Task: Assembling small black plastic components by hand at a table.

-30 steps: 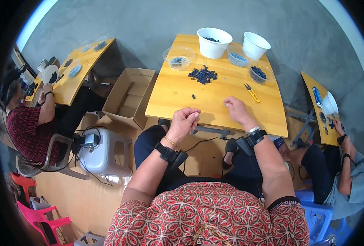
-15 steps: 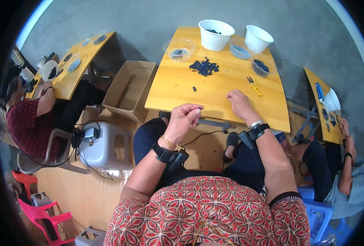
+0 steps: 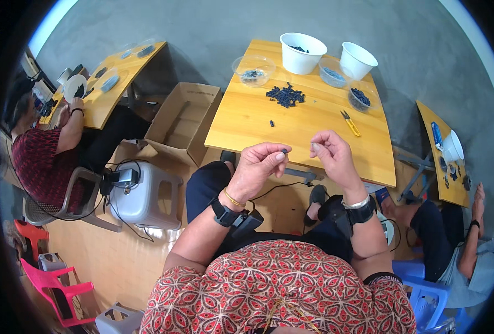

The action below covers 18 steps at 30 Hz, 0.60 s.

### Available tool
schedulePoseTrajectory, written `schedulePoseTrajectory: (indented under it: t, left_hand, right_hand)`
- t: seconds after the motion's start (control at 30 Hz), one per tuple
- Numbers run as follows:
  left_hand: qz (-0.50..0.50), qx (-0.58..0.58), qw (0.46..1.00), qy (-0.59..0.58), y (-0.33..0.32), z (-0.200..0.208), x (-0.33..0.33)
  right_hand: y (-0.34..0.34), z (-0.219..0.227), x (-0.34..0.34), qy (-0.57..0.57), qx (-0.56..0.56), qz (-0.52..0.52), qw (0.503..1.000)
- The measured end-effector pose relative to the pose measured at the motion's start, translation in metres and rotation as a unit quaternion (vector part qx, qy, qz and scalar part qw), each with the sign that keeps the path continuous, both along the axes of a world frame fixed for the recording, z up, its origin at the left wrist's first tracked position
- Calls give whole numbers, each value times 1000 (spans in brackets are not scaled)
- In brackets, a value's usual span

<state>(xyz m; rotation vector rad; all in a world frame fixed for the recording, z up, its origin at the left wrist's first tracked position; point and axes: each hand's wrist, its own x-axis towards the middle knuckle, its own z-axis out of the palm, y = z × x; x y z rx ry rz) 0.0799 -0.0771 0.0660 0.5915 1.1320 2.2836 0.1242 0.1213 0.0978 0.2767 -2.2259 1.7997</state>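
Observation:
My left hand is closed in a pinch over the near edge of the wooden table. A small dark plastic piece shows at the tips of its thumb and index finger. Facing it, a short gap away, my right hand pinches too; a tiny pale bit seems to be at its fingertips, too small to name. Beyond my hands a single dark piece lies apart from a heap of similar dark pieces. Yellow-handled thread snips lie to the right.
Along the table's far side stand a white tub holding dark pieces, another white tub, and clear bowls of small parts. A cardboard box and a grey stool are on the left. People sit at tables on both sides.
My right hand has lifted off the tabletop and come nearer, its fingertips now facing my left hand. My left hand still holds the dark piece. The view has shifted slightly.

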Motion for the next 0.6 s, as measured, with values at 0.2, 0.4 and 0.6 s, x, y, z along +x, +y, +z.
schedulePoseTrajectory:
  t: [0.2,0.4,0.6]
  left_hand:
    - [28,63,997,35,-2,3,4]
    - [-34,107,994,4,-1,3,4]
    - [38,-21,994,102,1,0,3]
  right_hand:
    - [-22,23,16,19,11,28,999]
    - [-31,27,16,36,12,26,999]
    - [-42,28,8,89,97,-3,991]
